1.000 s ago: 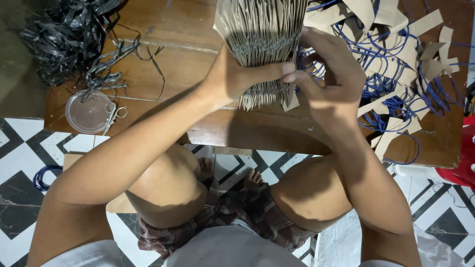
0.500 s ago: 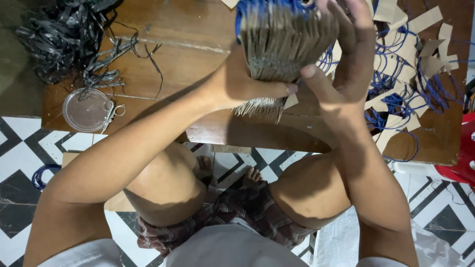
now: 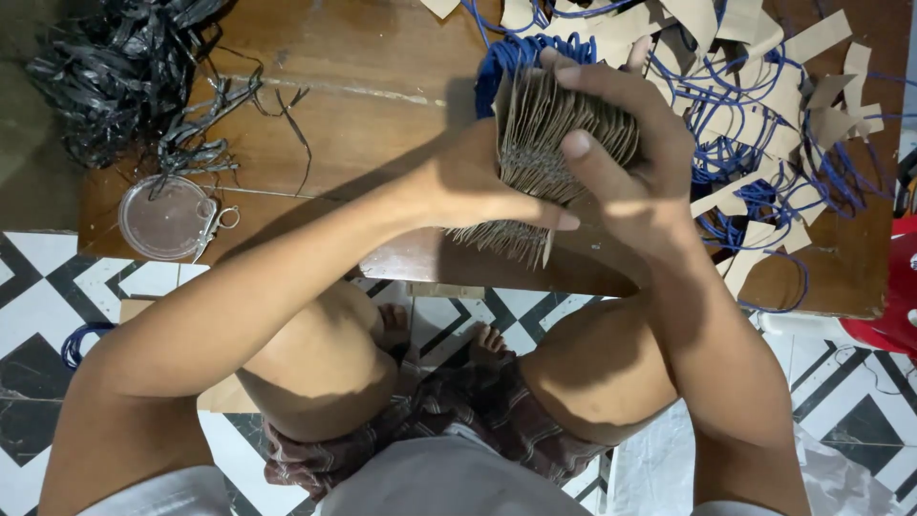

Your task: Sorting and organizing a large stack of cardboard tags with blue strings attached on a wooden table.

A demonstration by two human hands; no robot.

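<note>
Fingers (image 3: pixel 583 153) of both hands clamping brown card bundle (image 3: pixel 549 143), long axis toward the person

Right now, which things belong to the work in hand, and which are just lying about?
In hand:
left hand
right hand
stack of brown card tags
blue cords

Lying about:
loose tags
black plastic strips
clear round lid
small scissors
wooden table

table: brown wood table (image 3: pixel 382 115) on a black-and-white tiled floor (image 3: pixel 38 287)
left edge: black plastic strips (image 3: pixel 115 67), round clear lid (image 3: pixel 164 218), small scissors (image 3: pixel 212 225)
right side: blue cords (image 3: pixel 755 124) and brown paper pieces (image 3: pixel 812 38)
</note>
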